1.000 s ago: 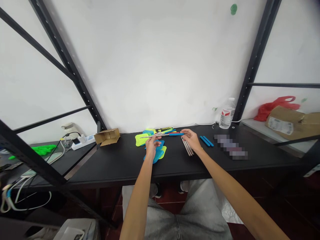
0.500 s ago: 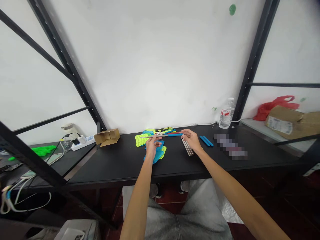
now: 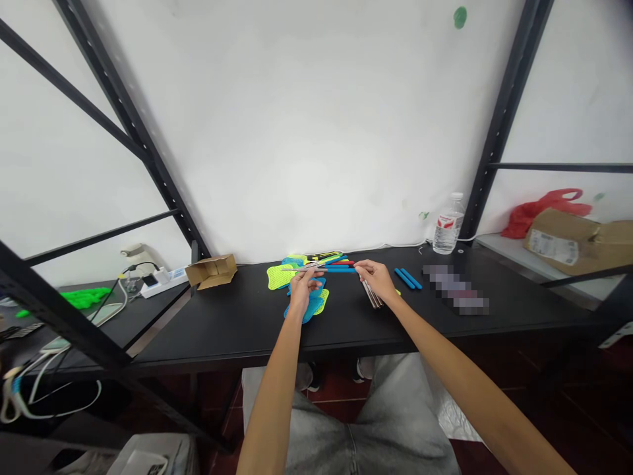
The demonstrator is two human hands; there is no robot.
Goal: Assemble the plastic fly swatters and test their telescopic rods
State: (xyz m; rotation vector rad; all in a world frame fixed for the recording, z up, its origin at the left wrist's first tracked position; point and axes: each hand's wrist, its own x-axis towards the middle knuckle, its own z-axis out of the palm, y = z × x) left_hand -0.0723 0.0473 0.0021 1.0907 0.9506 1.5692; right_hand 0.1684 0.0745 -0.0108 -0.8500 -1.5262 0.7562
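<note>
My left hand (image 3: pixel 302 289) is closed on the thin metal part of a metal rod with a blue handle (image 3: pixel 340 269), held level above the table. At the rod's right end, the fingers of my right hand (image 3: pixel 376 278) pinch the tip of the blue handle. Blue mesh fly swatter heads (image 3: pixel 307 309) and a yellow-green one (image 3: pixel 277 278) lie beneath and beside my left hand. Several bare metal tubes (image 3: pixel 372 297) rest under my right hand, partly hidden by it. Farther right are two loose blue handles (image 3: pixel 408 278).
An opened cardboard box (image 3: pixel 212 272) stands on the black table (image 3: pixel 222 330) at the left. A water bottle (image 3: pixel 448 224) is at the back right, near a blurred-out item (image 3: pixel 455 290). Black shelf posts (image 3: pixel 504 119) rise at both sides.
My right hand has moved slightly left and down with the handle's end, and its fingers are drawn closer round the tip. My left hand has barely moved.
</note>
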